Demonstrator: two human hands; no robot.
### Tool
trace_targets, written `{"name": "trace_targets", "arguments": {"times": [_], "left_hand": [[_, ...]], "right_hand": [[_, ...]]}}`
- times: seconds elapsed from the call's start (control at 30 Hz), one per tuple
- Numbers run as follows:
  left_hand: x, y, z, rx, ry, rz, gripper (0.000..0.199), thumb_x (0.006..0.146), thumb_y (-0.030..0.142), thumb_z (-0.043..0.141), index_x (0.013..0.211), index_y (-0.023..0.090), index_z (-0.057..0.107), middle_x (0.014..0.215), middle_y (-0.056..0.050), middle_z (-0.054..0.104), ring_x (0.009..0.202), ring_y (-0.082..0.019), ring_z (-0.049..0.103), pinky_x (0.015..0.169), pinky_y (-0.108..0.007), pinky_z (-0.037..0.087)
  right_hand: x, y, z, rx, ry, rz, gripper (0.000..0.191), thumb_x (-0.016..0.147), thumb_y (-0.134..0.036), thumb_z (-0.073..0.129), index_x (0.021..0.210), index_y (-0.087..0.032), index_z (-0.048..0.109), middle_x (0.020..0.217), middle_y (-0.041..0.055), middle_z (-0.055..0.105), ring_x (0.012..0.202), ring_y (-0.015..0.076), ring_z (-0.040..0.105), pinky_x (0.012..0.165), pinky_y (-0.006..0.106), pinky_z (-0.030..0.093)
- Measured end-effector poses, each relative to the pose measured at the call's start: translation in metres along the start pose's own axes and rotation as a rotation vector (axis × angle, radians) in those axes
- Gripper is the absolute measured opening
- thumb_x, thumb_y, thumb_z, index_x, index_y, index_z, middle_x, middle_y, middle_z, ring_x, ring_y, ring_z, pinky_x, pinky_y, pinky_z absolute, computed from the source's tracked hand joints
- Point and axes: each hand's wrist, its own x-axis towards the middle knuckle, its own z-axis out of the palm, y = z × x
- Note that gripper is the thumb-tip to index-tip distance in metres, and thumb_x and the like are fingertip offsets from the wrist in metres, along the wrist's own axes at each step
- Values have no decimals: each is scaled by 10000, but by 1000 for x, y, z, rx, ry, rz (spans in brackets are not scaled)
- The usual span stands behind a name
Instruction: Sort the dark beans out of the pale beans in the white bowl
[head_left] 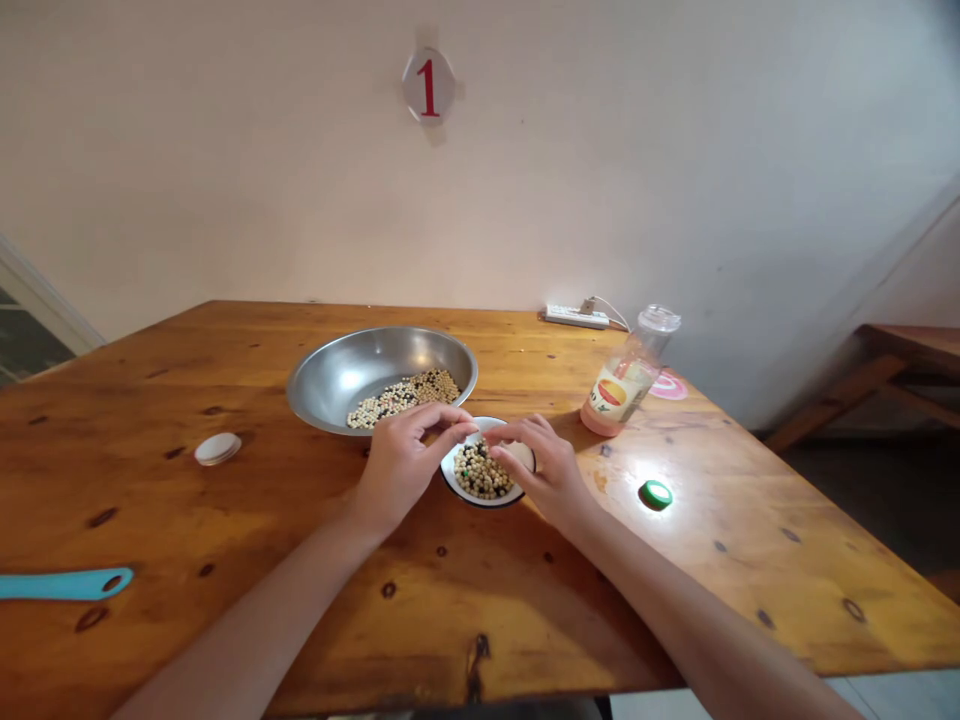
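At twelve o'clock, a small, smooth white bowl (451,467) with a dark rim holds round, pale and dark bean-like grains (480,480); a wide, shiny metal basin (337,370) sits at eleven. My left hand (409,452) brings thumb and forefinger together; whether they pinch anything, I cannot tell. My right hand's (553,462) thumb and forefinger stand apart above the grains.
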Motion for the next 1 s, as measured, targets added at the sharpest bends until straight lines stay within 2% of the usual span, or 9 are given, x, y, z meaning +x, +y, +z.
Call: {"name": "trace_targets", "arguments": {"times": [0.17,0.3,0.53,0.77,0.93,1.0], "left_hand": [[-6,1,8,-76,5,-38,116,803,293,636,730,209,670,716,38,683,660,-97,597,619,-193,437],[-8,-2,11,-135,33,-79,132,790,327,648,742,213,692,730,25,701,656,-111,612,619,-207,454],[-9,-2,15,-156,-40,-52,133,772,320,669,738,201,716,743,-6,723,668,-142,635,629,-234,470],[-7,-4,14,-167,-71,31,89,780,287,666,778,226,732,723,-2,720,670,-139,643,658,-237,476],[-4,-7,11,-178,-124,116,103,790,280,655,764,217,733,710,-18,712,658,-138,638,640,-235,468],[-2,-6,9,-176,-143,135,118,786,288,657,737,204,724,695,-21,706,641,-134,631,632,-234,464]], "right_hand": [[0,-3,3,-56,23,-73,125,896,-227,507,866,-197,625,766,34,672,711,165,517,705,313,416],[-1,-5,0,17,42,-40,198,921,-190,432,817,-202,599,730,24,649,709,163,494,698,304,413],[-1,-7,-3,52,38,-14,234,934,-235,403,791,-210,586,635,13,571,662,161,470,668,305,400],[-2,-7,-2,174,-61,-6,266,937,-302,405,789,-211,605,600,16,556,669,165,486,629,282,405],[-2,-6,-7,368,-189,143,272,922,-329,452,772,-194,634,595,-4,527,636,136,508,633,255,408],[-1,-6,-9,400,-230,160,277,916,-343,464,779,-185,644,599,-13,501,601,118,488,610,244,398]]}}
